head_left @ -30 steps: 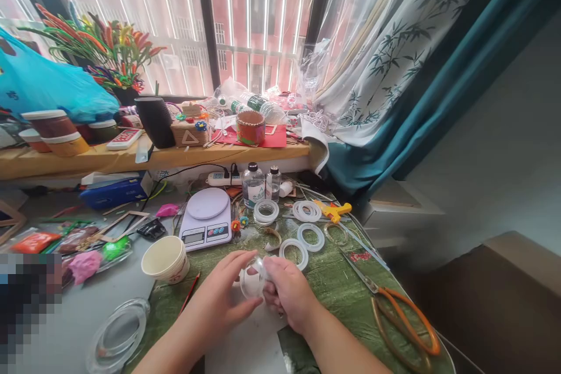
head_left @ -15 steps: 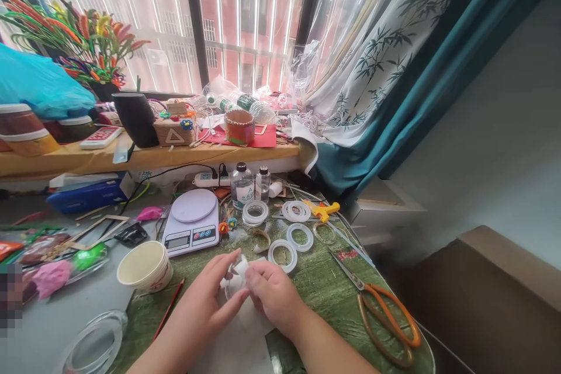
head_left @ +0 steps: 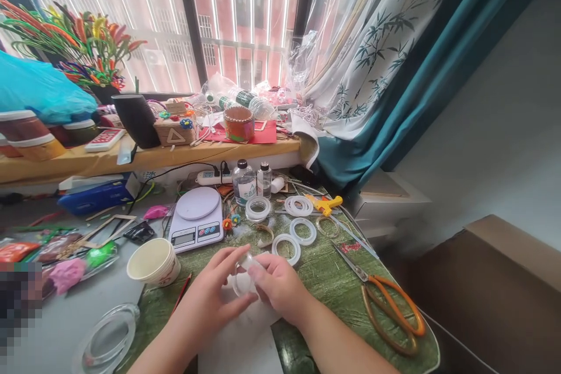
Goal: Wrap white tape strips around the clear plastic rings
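A clear ring, like a bangle (head_left: 237, 287), is held upright between both hands above a white sheet (head_left: 239, 347) on the green table. My left hand (head_left: 213, 289) curves around its left side, fingers at the top and thumb at the bottom. My right hand (head_left: 281, 287) pinches the ring's right side, thumb in front. A whitish bit shows by the right thumb; I cannot tell whether it is part of the ring. Just beyond the hands lie a white ring mold (head_left: 286, 250) and another ring mold (head_left: 302, 231).
Large orange-handled scissors (head_left: 372, 286) lie at right. A yellow glue gun (head_left: 325, 204), stacked ring molds (head_left: 258, 208), bottles (head_left: 244, 184) and a kitchen scale (head_left: 197, 219) stand behind. Paper cups (head_left: 153, 263), a red pencil (head_left: 182, 294) and clear tubing-like rings (head_left: 107, 339) are at left.
The clear ring has turned slightly in my hands, and both hands have shifted a little. The whole view has moved slightly, the table things appearing further right.
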`<action>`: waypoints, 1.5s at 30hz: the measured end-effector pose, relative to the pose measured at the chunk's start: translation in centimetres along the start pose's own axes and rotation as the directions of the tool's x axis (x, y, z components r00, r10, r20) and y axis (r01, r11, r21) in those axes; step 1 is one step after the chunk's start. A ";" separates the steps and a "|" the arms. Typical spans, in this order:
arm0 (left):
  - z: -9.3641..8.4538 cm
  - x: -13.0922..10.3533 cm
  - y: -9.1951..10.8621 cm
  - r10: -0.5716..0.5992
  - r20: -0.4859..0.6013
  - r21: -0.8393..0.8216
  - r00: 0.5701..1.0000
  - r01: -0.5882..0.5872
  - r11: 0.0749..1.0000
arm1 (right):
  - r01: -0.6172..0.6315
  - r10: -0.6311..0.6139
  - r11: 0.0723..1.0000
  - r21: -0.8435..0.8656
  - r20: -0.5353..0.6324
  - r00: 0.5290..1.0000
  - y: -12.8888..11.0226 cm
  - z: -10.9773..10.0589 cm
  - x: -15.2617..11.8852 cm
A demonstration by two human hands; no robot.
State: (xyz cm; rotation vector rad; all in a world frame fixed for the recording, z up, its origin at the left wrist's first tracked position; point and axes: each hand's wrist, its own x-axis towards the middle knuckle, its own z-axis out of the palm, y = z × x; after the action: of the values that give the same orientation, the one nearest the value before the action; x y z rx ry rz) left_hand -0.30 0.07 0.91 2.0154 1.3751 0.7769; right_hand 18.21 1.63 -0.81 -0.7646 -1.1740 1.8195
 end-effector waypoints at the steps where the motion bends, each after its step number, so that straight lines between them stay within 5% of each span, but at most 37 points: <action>1: 0.1 0.1 0.1 -0.038 -0.016 -0.011 0.999 0.038 0.999 | 0.033 -0.034 0.999 -0.029 -0.001 0.999 0.0 0.2 0.0; 12: 0.6 -0.1 -0.1 -0.151 -0.126 -0.017 0.980 0.150 0.988 | -0.052 0.051 0.999 -0.006 -0.097 0.994 1.1 0.0 0.2; 21: 0.9 -0.1 0.0 -0.158 -0.093 -0.050 0.983 0.154 0.987 | -0.047 0.047 0.999 0.012 -0.062 0.997 0.9 0.1 0.3; 26: 1.3 -0.3 -0.5 -0.103 -0.068 -0.012 0.992 0.102 0.995 | 0.014 -0.013 0.999 0.029 -0.033 0.999 0.6 0.1 0.4; 32: 0.2 0.0 -0.7 0.032 -0.067 0.069 0.997 -0.027 0.997 | -0.094 0.096 0.995 0.030 -0.047 0.994 0.6 -0.5 0.3; 38: 0.8 -0.3 -0.6 -0.123 -0.064 -0.028 0.990 0.122 0.992 | -0.143 0.148 0.980 0.141 -0.029 0.989 1.0 -0.5 0.3; 45: 0.8 -0.2 -0.7 -0.107 -0.121 0.055 0.987 0.115 0.992 | -0.096 0.098 0.995 0.033 -0.060 0.993 1.4 -0.3 0.2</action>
State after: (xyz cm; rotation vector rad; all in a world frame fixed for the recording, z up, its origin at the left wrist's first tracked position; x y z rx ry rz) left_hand -0.16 -0.07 -0.17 1.9472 1.5823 0.8233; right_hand 17.94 1.58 -2.18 -0.8678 -1.0846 1.8753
